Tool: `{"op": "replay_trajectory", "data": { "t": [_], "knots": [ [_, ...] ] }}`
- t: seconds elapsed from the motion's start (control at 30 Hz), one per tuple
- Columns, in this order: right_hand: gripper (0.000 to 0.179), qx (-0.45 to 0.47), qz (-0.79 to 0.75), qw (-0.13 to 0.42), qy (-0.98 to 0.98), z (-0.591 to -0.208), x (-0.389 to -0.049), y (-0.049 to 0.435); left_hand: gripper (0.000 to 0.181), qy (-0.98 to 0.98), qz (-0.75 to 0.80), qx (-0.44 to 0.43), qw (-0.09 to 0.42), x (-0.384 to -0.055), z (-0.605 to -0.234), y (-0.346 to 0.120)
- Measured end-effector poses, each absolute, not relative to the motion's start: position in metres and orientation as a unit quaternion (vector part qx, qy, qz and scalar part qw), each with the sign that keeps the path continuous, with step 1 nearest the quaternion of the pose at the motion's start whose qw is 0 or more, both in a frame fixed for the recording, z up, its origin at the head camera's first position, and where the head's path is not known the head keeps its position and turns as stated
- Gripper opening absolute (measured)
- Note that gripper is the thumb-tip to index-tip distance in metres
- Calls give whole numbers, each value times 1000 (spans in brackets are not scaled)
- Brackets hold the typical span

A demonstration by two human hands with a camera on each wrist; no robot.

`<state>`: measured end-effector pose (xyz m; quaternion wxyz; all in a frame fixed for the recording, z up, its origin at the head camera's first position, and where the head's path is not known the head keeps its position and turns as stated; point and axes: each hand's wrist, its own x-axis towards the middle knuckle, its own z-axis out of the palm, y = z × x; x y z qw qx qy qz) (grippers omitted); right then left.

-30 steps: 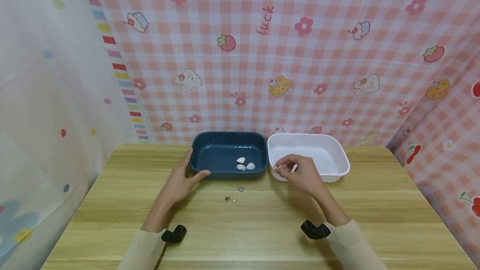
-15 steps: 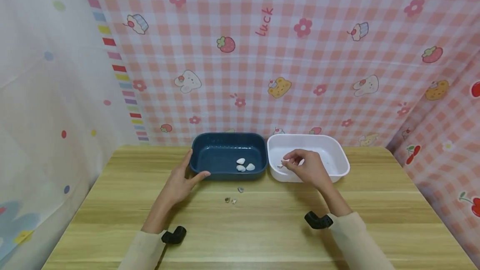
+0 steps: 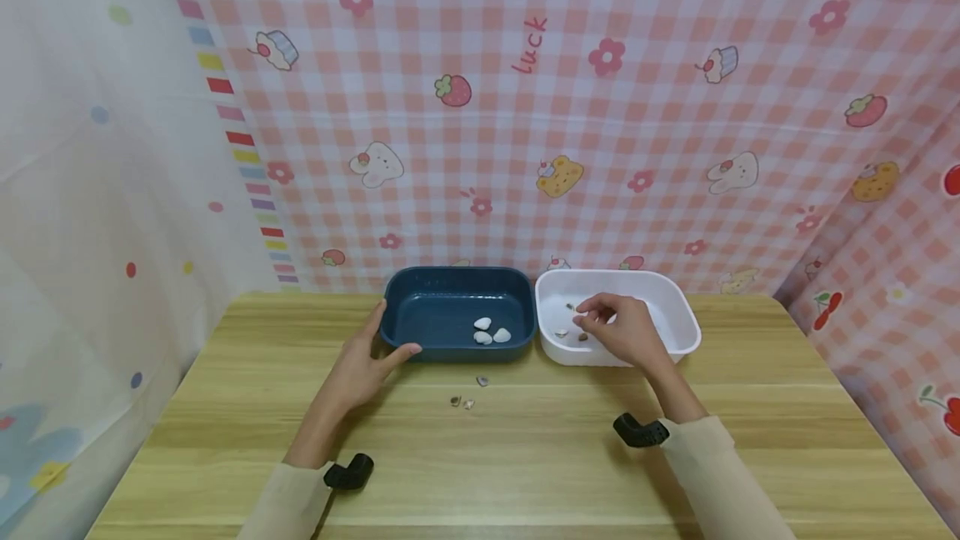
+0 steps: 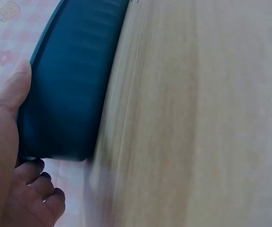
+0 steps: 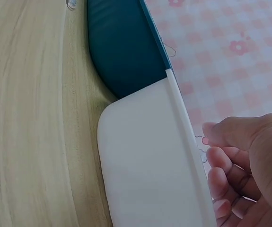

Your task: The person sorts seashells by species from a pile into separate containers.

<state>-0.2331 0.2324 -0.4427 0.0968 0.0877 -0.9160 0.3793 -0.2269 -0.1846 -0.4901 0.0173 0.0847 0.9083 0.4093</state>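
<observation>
My left hand point(image 3: 360, 365) grips the near left corner of a dark blue plastic tub point(image 3: 457, 352), thumb along the front and fingers at the left end. Inside that tub lie three smooth white shells point(image 3: 502, 335). Over the white tub point(image 3: 675, 332), my right hand point(image 3: 618, 327) hovers with bent fingers and a gap between thumb and index finger; nothing shows between them in the right wrist view. Beneath and beside its fingertips, a greenish shell bit point(image 3: 570, 307), a pale shell point(image 3: 561, 333) and a brown one point(image 3: 582, 337) are in the white tub.
On the wooden table point(image 3: 480, 473), in front of the blue tub, three tiny shells lie loose: a greyish shell point(image 3: 482, 381), a dark shell point(image 3: 455, 401) and a pale shell point(image 3: 468, 404). The tubs stand side by side against a checked cloth point(image 3: 480, 140).
My right hand has let go of the small shells it pinched and drawn back to the right and slightly away; those shells now lie in the white tub. The left hand stays put.
</observation>
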Motion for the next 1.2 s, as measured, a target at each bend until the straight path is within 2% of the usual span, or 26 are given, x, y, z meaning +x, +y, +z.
{"op": "replay_trajectory", "data": {
  "t": [0.3,0.57,0.8,1.2],
  "knots": [
    [22,114,390,105,-908,-439,-221,221,104,910,406,84,19,-227,-488,-185],
    [23,149,387,105,-904,-437,-206,202,103,910,406,82,20,-227,-488,-185],
    [29,169,398,75,-899,-436,-196,183,103,909,407,85,17,-227,-490,-185],
    [27,209,381,11,-900,-446,-182,157,103,908,409,84,21,-227,-490,-185]
  ]
}}
